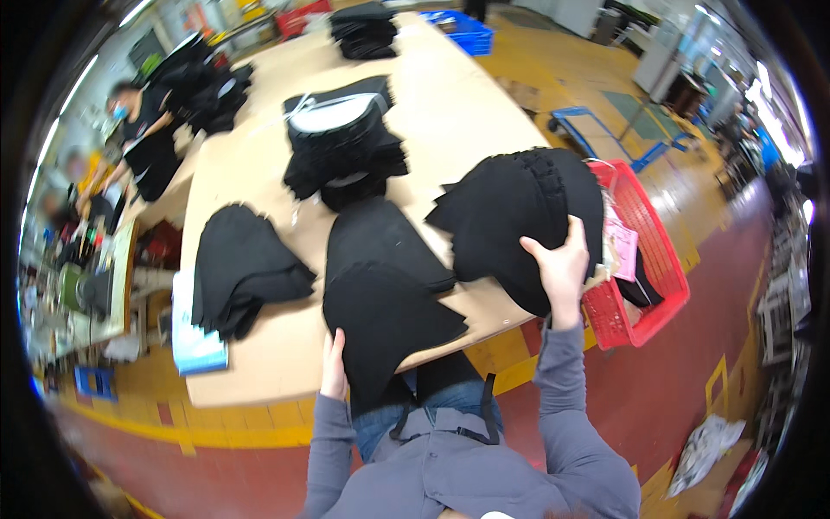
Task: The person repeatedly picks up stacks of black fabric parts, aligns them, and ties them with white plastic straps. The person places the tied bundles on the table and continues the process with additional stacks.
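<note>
- Left pile (pixel 246 272): black cloth on the bench (pixel 268 363).
- Left hand (pixel 334 365): against the middle pile (pixel 385 303), which overhangs the bench's near edge; grip cannot be told.
- Right hand (pixel 562 264): spread flat on the right pile (pixel 510 208).
- Red basket (pixel 667 259).

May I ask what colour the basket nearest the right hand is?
The basket is red, seen in the head view.

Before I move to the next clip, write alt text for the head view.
A person's left hand touches the edge of a black fabric piece on a tan table, while their right hand rests, fingers spread, on a black fabric stack. A red basket stands at right.
</note>
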Available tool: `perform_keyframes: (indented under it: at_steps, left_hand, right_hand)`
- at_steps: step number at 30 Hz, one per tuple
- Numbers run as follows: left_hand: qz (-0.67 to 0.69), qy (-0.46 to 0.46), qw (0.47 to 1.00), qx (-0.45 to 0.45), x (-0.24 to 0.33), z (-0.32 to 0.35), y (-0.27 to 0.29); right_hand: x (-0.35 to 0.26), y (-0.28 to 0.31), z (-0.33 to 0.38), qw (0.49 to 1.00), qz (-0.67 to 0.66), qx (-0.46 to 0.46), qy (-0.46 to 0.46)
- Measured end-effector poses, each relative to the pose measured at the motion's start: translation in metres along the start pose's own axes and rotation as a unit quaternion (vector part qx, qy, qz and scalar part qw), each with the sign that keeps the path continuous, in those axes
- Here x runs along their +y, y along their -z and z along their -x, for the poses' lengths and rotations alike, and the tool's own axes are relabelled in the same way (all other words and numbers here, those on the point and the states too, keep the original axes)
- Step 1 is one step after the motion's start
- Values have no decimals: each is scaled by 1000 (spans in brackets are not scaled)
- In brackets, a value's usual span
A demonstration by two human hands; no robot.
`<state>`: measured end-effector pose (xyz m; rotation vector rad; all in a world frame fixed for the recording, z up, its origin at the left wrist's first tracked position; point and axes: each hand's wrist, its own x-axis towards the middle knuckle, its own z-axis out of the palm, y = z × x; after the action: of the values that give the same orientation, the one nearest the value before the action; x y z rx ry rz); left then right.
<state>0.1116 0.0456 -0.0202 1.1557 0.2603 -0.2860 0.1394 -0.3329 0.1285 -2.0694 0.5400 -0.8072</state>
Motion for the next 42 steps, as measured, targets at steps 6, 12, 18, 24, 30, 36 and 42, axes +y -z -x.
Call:
perform_keyframes:
  at_steps: [6, 12, 18, 24, 30, 36, 42]
  left_hand:
    - [30, 80, 996, -19, 10, -2, 17]
    - [201, 153, 957, -141, 26, 2, 38]
    - [-116, 23, 993, -12, 34, 18, 1]
    - [-104, -100, 989, 38, 13, 37, 1]
    - [-332, -215, 914, -92, 61, 41, 13]
    - [-291, -275, 914, -63, 63, 14, -19]
    - [-193, -388, 897, -86, 53, 12, -39]
  right_hand:
    - [-58, 7, 32, 923, -305, -226, -56]
    - [8, -95, 74, 884, -115, -449, -61]
    - [41, -108, 125, 918, -16, -394, 45]
    - [-3, -89, 101, 855, -81, -507, -79]
    - [-54, -36, 90, 878, -45, -433, 200]
    - [12, -84, 102, 852, -192, -475, 108]
    - [5, -102, 117, 864, -290, -405, 75]
